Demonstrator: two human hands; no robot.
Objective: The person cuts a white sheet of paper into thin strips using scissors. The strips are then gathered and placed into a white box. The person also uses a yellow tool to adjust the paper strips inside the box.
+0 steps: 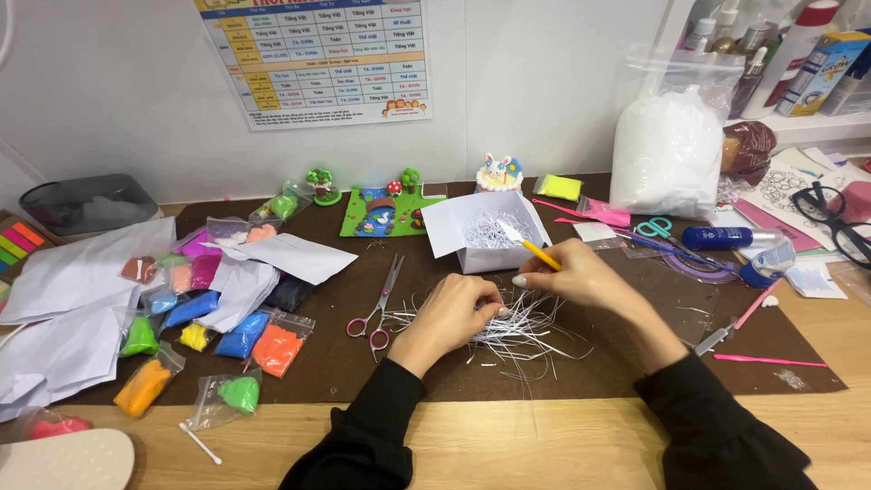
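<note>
Left hand (pixel 451 313) pinches white paper shreds (pixel 522 334) lying beneath both sets of fingers; right hand (pixel 581 277) grips a yellow pencil (pixel 535 252). Gather strands gently, keeping the pinch low; white box (pixel 485 234) stands just beyond.

A pale wooden surface (pixel 508 445) carries a dark brown mat (pixel 354 363); on the mat lie pink-handled scissors (pixel 376 313), shredded white paper strips (pixel 522 331), a white paper box (pixel 485 231), bagged coloured clay (pixel 272 349) and loose white sheets (pixel 82 272)
</note>
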